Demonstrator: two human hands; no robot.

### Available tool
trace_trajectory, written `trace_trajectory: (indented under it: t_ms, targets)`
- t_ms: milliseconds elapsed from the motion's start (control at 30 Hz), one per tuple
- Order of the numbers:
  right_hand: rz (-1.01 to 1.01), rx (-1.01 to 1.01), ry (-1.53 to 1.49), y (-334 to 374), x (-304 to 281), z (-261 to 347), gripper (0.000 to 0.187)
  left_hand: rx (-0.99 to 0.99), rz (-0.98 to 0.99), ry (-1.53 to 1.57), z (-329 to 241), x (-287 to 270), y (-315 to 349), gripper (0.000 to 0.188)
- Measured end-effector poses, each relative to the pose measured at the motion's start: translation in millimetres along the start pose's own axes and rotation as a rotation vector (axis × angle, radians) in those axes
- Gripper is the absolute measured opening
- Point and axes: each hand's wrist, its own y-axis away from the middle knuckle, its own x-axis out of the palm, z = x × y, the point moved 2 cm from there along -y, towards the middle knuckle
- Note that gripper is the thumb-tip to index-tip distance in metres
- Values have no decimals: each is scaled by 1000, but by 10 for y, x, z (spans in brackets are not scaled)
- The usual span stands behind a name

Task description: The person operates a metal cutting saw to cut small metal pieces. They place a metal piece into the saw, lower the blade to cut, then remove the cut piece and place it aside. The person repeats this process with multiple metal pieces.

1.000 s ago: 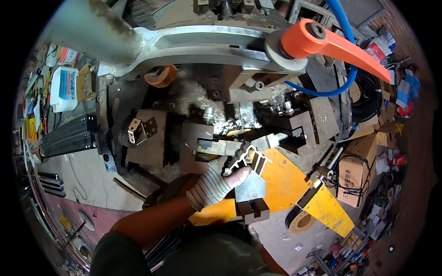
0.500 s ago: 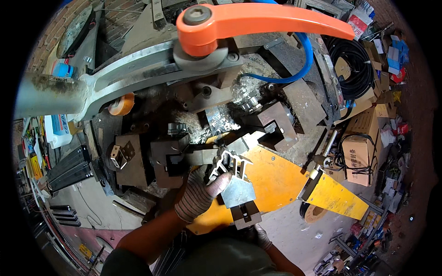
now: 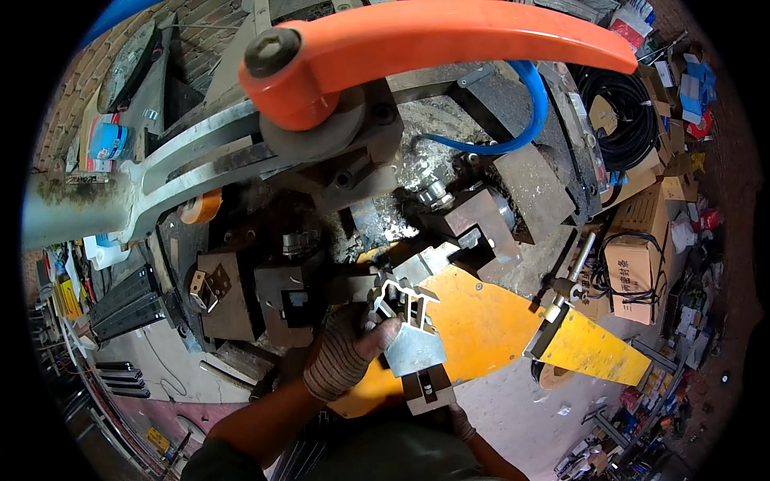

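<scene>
On yellow guard (image 3: 481, 329), left hand (image 3: 345, 357) grips aluminium profile (image 3: 405, 321).

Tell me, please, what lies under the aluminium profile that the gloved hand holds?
Under the aluminium profile a yellow-orange plate shows. The left hand covers its near-left part; what supports it there is hidden.

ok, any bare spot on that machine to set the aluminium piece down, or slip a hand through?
Bare room: the flat orange guard plate right of the aluminium profile, and the yellow plate beyond it. Crowded: the steel clamp blocks left of the gloved left hand, the chip-covered bed under the orange lever. The right hand is barely visible below.
</scene>
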Motion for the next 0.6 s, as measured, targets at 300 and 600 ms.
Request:
trace_trajectory:
  t_ms: [300,600]
  targets:
    - [0,-7,191,3,37,-19,85,85,-66,65,-37,13,25,43]
    - [-119,96,-3,21,172,32,87,92,-83,27,-109,11,24,41]
